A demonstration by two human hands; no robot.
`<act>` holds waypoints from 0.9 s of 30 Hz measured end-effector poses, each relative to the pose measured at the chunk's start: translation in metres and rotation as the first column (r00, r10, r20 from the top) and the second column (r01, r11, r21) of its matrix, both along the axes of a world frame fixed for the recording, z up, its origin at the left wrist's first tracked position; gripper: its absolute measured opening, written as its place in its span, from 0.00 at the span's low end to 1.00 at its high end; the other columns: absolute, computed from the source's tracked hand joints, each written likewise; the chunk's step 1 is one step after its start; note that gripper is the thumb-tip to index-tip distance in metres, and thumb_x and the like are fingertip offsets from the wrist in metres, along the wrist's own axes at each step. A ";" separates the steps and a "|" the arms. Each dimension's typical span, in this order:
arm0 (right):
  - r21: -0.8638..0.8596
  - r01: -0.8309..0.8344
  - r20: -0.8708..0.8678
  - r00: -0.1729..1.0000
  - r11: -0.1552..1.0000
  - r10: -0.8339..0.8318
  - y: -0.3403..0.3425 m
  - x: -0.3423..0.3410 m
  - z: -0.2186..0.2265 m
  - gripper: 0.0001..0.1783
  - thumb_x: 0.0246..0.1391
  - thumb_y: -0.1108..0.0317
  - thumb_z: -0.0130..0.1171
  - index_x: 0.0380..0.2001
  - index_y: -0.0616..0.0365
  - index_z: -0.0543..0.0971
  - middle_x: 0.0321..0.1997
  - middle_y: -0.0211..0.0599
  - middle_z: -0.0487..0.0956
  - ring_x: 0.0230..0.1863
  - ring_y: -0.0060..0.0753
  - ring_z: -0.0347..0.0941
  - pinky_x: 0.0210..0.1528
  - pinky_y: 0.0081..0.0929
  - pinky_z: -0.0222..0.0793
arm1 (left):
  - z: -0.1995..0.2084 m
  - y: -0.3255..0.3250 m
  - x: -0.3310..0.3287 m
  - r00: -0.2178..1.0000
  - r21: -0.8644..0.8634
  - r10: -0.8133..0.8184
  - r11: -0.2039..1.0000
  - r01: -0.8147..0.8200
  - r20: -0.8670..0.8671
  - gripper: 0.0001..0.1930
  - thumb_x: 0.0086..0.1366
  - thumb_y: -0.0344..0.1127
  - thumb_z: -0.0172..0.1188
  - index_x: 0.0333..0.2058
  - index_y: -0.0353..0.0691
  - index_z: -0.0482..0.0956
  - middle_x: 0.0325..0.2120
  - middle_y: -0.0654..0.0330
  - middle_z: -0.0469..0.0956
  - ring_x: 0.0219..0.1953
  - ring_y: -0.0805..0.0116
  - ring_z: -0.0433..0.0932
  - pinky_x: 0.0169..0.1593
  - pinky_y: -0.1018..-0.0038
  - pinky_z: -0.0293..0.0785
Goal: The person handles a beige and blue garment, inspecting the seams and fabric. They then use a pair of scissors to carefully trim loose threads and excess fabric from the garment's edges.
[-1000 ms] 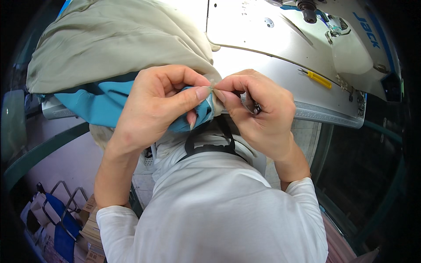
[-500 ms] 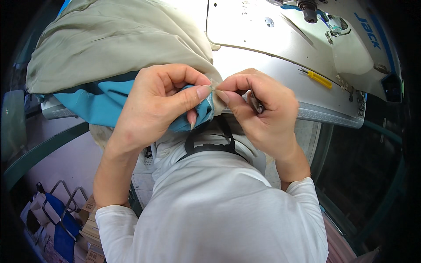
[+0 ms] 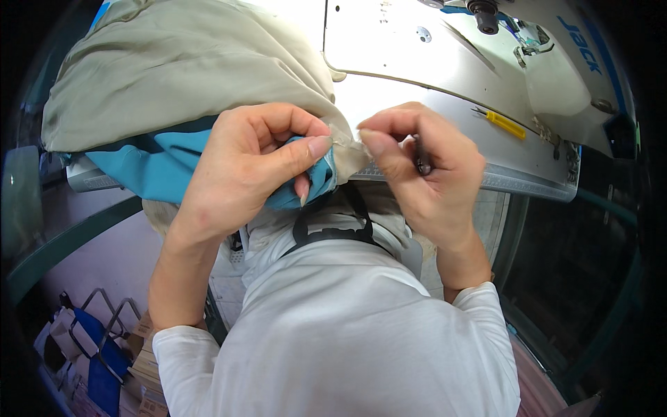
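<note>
Beige fabric [image 3: 201,55] joined to teal fabric [image 3: 149,163] lies in a heap at the left of the sewing table. My left hand [image 3: 257,156] pinches the seam edge between thumb and forefinger, and the teal cloth bunches under its curled fingers. Just right of it, my right hand [image 3: 427,167] has thumb and forefinger pressed together by the beige edge. A short, pale wisp, perhaps thread, shows near those fingertips. Tucked in the curled fingers of that hand is a small dark metal tool [image 3: 421,158], mostly hidden, so its exact kind is unclear.
The sewing machine [image 3: 570,76] stands at the upper right. On the table's right side lies a yellow-handled seam ripper [image 3: 505,125]. A ruled metal strip [image 3: 517,184] runs along the front edge. Cardboard boxes [image 3: 147,372] and a blue folding chair [image 3: 101,354] are at lower left.
My right hand has drawn a little to the right, away from the left fingertips, and its tool has turned. My left hand keeps its pinch on the seam.
</note>
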State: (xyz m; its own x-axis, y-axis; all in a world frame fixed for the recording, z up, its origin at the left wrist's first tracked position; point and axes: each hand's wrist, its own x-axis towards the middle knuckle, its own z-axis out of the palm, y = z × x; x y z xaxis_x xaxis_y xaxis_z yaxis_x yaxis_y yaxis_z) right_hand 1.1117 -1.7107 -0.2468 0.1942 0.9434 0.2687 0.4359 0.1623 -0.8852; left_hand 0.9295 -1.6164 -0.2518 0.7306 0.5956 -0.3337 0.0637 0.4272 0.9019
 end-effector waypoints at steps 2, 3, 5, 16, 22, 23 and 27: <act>-0.034 -0.048 0.010 0.999 0.998 0.048 0.001 0.000 0.000 0.04 0.49 0.79 0.64 0.28 0.66 0.77 0.25 0.32 0.76 0.23 0.20 0.68 0.25 0.17 0.62 | 0.001 0.000 0.000 1.000 -0.001 0.001 1.000 -0.001 0.009 0.09 0.65 0.30 0.60 0.38 0.28 0.77 0.28 0.61 0.78 0.25 0.79 0.75 0.26 0.82 0.74; -0.050 -0.061 0.015 0.998 0.997 0.062 0.002 0.001 -0.005 0.03 0.52 0.77 0.63 0.28 0.65 0.78 0.24 0.29 0.75 0.23 0.15 0.64 0.24 0.15 0.58 | 0.002 0.000 0.000 1.000 -0.002 0.002 1.000 -0.002 0.008 0.09 0.65 0.30 0.60 0.38 0.29 0.77 0.28 0.61 0.78 0.24 0.79 0.75 0.26 0.82 0.74; -0.111 -0.080 -0.060 0.995 0.991 0.074 0.003 -0.001 -0.009 0.05 0.55 0.75 0.62 0.28 0.65 0.77 0.23 0.23 0.72 0.24 0.11 0.61 0.25 0.12 0.55 | 0.002 -0.001 0.000 1.000 -0.003 0.007 1.000 -0.007 0.001 0.09 0.65 0.30 0.60 0.38 0.29 0.77 0.28 0.62 0.78 0.24 0.80 0.74 0.26 0.83 0.73; -0.285 -0.172 -0.433 0.901 0.943 0.034 0.008 -0.003 -0.008 0.09 0.59 0.69 0.59 0.28 0.64 0.77 0.20 0.21 0.69 0.23 0.11 0.57 0.23 0.16 0.54 | -0.001 -0.001 -0.004 0.994 -0.069 -0.004 0.998 0.012 0.112 0.08 0.63 0.30 0.61 0.37 0.31 0.77 0.36 0.61 0.74 0.27 0.80 0.72 0.25 0.84 0.70; -0.364 -0.328 -0.635 0.772 0.872 0.026 0.013 0.001 0.003 0.10 0.59 0.67 0.59 0.28 0.63 0.77 0.20 0.19 0.69 0.23 0.10 0.57 0.23 0.15 0.54 | -0.010 -0.002 -0.006 0.961 -0.118 0.054 0.993 -0.022 0.273 0.10 0.63 0.31 0.62 0.37 0.29 0.77 0.45 0.55 0.70 0.28 0.78 0.74 0.27 0.85 0.73; -0.358 -0.354 -0.673 0.739 0.864 0.023 0.013 0.002 0.003 0.10 0.59 0.67 0.59 0.28 0.63 0.77 0.20 0.19 0.69 0.23 0.10 0.57 0.23 0.15 0.54 | -0.010 -0.002 -0.006 0.958 -0.129 0.061 0.991 -0.026 0.281 0.10 0.63 0.31 0.62 0.37 0.28 0.77 0.45 0.54 0.70 0.27 0.78 0.74 0.27 0.85 0.73; -0.325 -0.247 -0.508 0.860 0.913 0.052 0.011 -0.004 -0.008 0.09 0.59 0.68 0.59 0.29 0.64 0.77 0.21 0.21 0.70 0.23 0.11 0.59 0.24 0.14 0.54 | -0.013 0.000 -0.005 0.940 -0.121 0.063 0.992 -0.023 0.336 0.10 0.62 0.30 0.62 0.37 0.27 0.77 0.45 0.53 0.70 0.27 0.76 0.74 0.27 0.85 0.73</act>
State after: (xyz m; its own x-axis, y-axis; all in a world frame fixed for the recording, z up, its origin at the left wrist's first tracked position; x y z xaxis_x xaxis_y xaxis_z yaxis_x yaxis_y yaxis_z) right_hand 1.1081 -1.6998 -0.2546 0.0537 0.9801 -0.1910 -0.0607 -0.1877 -0.9803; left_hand 0.9240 -1.6166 -0.2649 0.7868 0.6014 -0.1388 -0.2573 0.5239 0.8120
